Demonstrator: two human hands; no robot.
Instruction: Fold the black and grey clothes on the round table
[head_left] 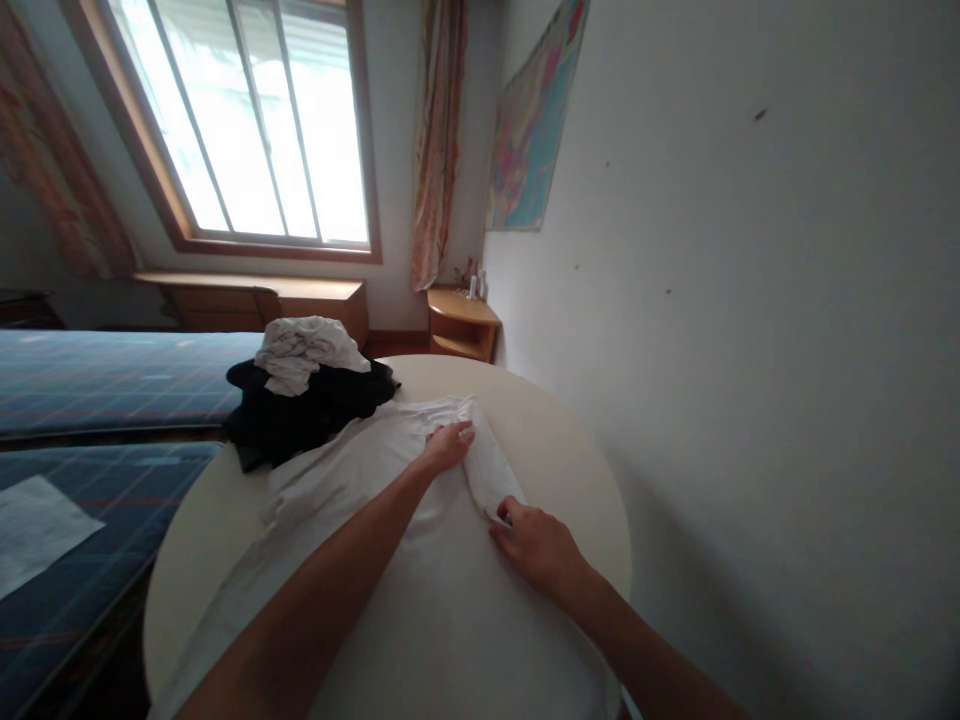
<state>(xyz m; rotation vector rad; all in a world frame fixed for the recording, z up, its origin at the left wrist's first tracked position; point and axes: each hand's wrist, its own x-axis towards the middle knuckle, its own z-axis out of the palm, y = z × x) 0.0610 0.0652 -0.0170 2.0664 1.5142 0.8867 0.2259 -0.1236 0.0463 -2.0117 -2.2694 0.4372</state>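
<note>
A white shirt (450,600) lies spread over the round cream table (570,450), its top end pointing away from me. My left hand (448,445) is closed on the fabric near the shirt's top right corner. Lower down on the right edge, my right hand (541,545) pinches the end of a sleeve (491,470), which lies along the shirt's side. Both hands rest low, close to the tabletop. The near part of the shirt passes under my left forearm and out of the bottom of the view.
Black clothing (307,415) with a crumpled white cloth (309,350) on top is heaped at the table's far left. Mattresses with a blue plaid cover (112,380) stand to the left, a white sheet (41,525) on one. A white wall (750,350) rises close on the right.
</note>
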